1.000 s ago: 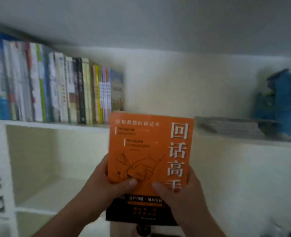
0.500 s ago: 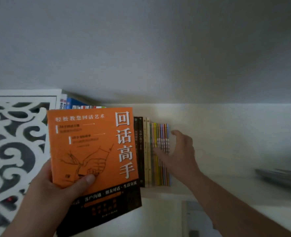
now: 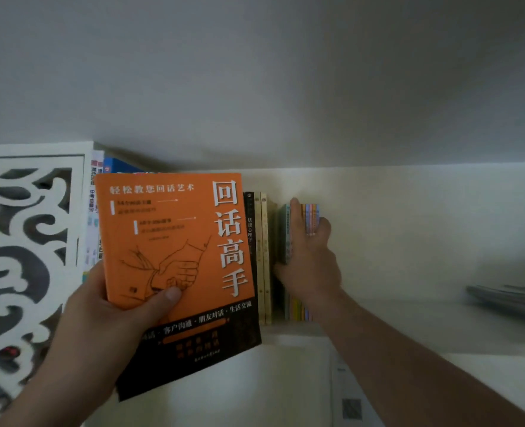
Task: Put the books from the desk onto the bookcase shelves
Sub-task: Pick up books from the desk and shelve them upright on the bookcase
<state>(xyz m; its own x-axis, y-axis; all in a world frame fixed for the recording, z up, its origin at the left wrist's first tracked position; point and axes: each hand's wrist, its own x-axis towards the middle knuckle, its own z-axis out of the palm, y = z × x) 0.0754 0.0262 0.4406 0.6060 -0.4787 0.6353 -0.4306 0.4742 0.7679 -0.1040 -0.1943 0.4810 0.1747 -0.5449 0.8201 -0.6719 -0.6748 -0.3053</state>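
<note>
Since half a second ago: right hand (image 3: 309, 257) now sunk among the shelved books (image 3: 311, 218), fingers wrapped round the thin pastel spines, thumb beside a teal volume (image 3: 284, 232), probably prying open a gap. Largest first: bookcase shelf (image 3: 409, 322), row packed toward its left end by the carved white panel (image 3: 24, 241). Next, orange book (image 3: 175, 241), upright before the row, waiting. Left hand (image 3: 107, 315) gripping its lower cover, thumb in front.

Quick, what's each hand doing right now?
Left hand: holds the orange book.
Right hand: grips the thin books on the shelf.
</note>
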